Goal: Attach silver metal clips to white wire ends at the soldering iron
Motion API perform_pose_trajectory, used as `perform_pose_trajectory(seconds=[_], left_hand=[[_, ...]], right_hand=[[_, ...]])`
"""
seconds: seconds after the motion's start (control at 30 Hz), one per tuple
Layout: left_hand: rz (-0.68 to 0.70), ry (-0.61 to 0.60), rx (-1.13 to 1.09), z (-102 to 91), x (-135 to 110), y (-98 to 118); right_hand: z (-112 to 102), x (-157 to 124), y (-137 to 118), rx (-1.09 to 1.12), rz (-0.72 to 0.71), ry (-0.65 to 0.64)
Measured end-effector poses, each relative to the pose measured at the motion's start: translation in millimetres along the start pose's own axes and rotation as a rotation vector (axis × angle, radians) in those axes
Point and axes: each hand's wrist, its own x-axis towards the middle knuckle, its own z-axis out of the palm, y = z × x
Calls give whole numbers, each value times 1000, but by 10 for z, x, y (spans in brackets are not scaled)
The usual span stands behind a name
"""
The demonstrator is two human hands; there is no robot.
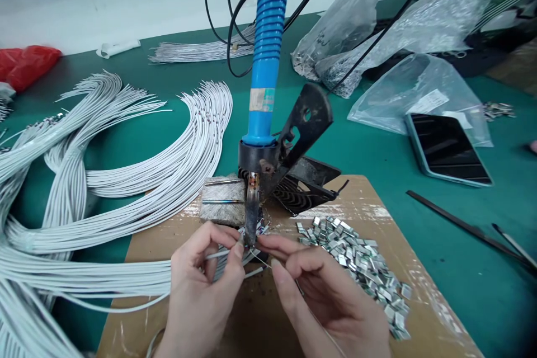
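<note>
A blue-handled soldering iron (pixel 265 61) stands tip-down in a black metal stand (pixel 302 140) at the back of a brown board (pixel 361 201). My left hand (pixel 201 291) pinches the end of a white wire (pixel 218 254) and holds it at the iron's tip (pixel 251 218). My right hand (pixel 323 296) is closed in a pinch on a thin solder wire (pixel 264 262), also right at the tip. A grey block (pixel 222 201) sits just left of the tip.
Bundles of white wires (pixel 126 179) curve across the green table on the left. A heap of small metal clips (pixel 361 263) lies on the board to the right. Beyond are clear plastic bags (pixel 419 28), a phone (pixel 448 148), black cables and thin rods (pixel 465 226).
</note>
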Motion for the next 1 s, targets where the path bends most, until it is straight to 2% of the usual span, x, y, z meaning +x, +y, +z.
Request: perform_pose_trajectory(seconds=[0.03,0.1,0.13,0.2,0.27,0.43,0.57,1.0], left_hand=[[-2,7,11,-3,2,-10],[7,0,25,-8,5,-18],[12,2,28,-11,6,-17],[14,3,30,-16,3,-9],[14,3,29,-19,-5,2],[33,-1,-23,-16,-17,20],[41,0,-18,-2,11,29],[85,10,-18,3,1,-24]], right_hand=[[29,-11,-24,35,79,100],[46,-23,-44,72,160,197],[30,-22,-37,57,128,168],[-31,-8,5,-22,-41,-29],[-89,12,55,-62,-98,-81],[-89,28,77,-24,-53,12],[-104,21,69,-40,-102,-73],[-125,36,88,-76,-137,-79]])
